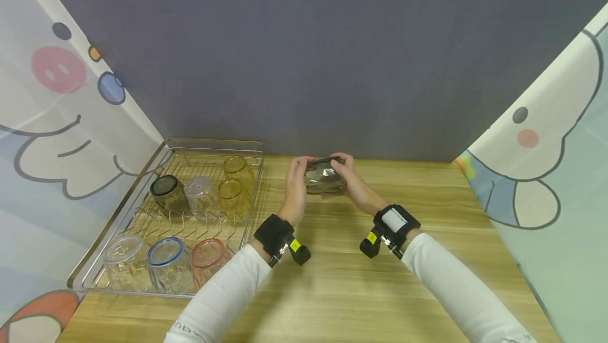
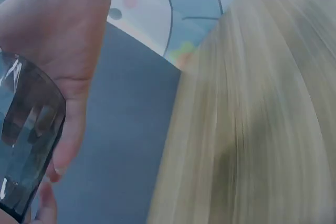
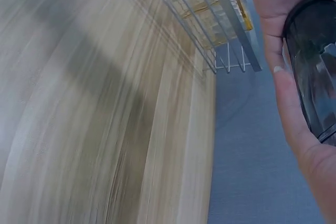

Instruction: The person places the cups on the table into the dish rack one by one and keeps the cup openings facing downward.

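Note:
A dark see-through glass cup (image 1: 325, 180) lies on its side between both hands, held up over the wooden table near the grey back panel. My left hand (image 1: 296, 184) grips its left end. At the other end my right hand (image 1: 355, 182) grips it, with the thumb along the upper side. The cup's smoky faceted wall (image 2: 32, 135) fills the left edge of the left wrist view. In the right wrist view, its dark rounded end (image 3: 312, 51) sits against a palm. Some fingers are hidden behind the cup.
A metal wire rack (image 1: 258, 174) stands on the table's left side. It carries a dark cup (image 1: 168, 195), a clear cup (image 1: 201, 195), yellow cups (image 1: 235, 200), a blue-rimmed cup (image 1: 168, 269) and a red-rimmed cup (image 1: 209, 261). Printed curtains (image 1: 532, 148) flank the table (image 1: 380, 295).

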Action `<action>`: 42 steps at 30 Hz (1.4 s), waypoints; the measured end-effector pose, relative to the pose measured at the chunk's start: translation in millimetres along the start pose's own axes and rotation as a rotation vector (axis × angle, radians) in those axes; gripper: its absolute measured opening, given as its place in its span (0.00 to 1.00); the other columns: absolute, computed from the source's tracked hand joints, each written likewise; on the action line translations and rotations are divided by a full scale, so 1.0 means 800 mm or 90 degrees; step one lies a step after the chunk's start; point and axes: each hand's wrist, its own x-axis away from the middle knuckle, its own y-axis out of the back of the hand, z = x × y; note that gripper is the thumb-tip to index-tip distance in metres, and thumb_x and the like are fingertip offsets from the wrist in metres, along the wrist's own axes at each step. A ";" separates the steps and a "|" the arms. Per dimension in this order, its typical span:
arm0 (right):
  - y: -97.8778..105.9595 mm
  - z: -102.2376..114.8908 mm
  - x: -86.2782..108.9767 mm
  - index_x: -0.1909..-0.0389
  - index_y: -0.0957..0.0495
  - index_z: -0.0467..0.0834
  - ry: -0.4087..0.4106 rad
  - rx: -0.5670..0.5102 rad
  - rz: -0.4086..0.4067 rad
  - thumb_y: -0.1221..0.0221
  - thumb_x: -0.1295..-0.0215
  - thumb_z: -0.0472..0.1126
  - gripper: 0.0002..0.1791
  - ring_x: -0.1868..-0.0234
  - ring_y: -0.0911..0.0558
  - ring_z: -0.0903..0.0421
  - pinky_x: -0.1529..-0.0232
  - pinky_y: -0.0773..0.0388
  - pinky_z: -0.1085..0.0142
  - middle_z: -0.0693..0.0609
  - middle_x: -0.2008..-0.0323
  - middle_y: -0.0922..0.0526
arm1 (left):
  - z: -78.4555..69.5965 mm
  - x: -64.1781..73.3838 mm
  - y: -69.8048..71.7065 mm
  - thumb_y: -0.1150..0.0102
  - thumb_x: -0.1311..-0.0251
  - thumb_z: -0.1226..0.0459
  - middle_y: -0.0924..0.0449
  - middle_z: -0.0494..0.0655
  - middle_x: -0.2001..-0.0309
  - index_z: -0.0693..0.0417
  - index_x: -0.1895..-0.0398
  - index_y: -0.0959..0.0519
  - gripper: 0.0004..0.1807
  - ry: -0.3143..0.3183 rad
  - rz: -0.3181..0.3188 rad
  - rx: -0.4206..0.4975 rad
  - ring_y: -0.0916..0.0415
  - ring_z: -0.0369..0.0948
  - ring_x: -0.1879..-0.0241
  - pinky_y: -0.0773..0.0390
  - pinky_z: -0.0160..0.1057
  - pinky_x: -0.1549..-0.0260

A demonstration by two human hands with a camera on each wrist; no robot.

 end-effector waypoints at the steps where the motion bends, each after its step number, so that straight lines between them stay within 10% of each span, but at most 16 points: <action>1: -0.001 -0.001 0.000 0.31 0.60 0.46 -0.001 0.001 -0.003 0.61 0.26 0.56 0.32 0.41 0.28 0.38 0.46 0.22 0.37 0.37 0.34 0.50 | 0.002 0.000 0.001 0.71 0.22 0.51 0.31 0.51 0.42 0.56 0.41 0.32 0.24 0.011 -0.004 0.000 0.36 0.48 0.38 0.38 0.54 0.33; 14: 0.011 -0.006 0.003 0.26 0.64 0.48 -0.006 0.066 0.039 0.65 0.27 0.68 0.40 0.27 0.44 0.32 0.42 0.25 0.37 0.36 0.28 0.56 | 0.006 -0.003 0.012 0.65 0.25 0.53 0.27 0.45 0.50 0.57 0.44 0.27 0.21 0.013 -0.035 0.000 0.29 0.40 0.52 0.27 0.38 0.50; 20: 0.040 -0.005 0.006 0.24 0.63 0.45 0.022 0.095 0.007 0.70 0.25 0.67 0.40 0.33 0.37 0.32 0.39 0.28 0.39 0.32 0.29 0.50 | -0.003 -0.005 0.019 0.63 0.25 0.55 0.25 0.45 0.52 0.58 0.47 0.25 0.20 -0.011 -0.069 0.002 0.29 0.38 0.54 0.28 0.36 0.52; 31: 0.077 -0.004 0.024 0.26 0.62 0.40 0.049 0.102 -0.047 0.71 0.24 0.64 0.40 0.42 0.27 0.50 0.38 0.28 0.52 0.33 0.33 0.43 | -0.021 -0.001 0.047 0.63 0.25 0.56 0.29 0.50 0.40 0.60 0.45 0.26 0.20 -0.007 -0.077 -0.008 0.36 0.44 0.38 0.41 0.47 0.32; 42: 0.105 0.003 0.035 0.28 0.55 0.41 0.091 0.060 -0.089 0.65 0.23 0.62 0.35 0.46 0.23 0.57 0.46 0.22 0.69 0.42 0.41 0.35 | -0.046 0.005 0.079 0.62 0.24 0.56 0.26 0.40 0.56 0.59 0.47 0.26 0.19 -0.004 -0.067 0.023 0.27 0.35 0.63 0.23 0.30 0.68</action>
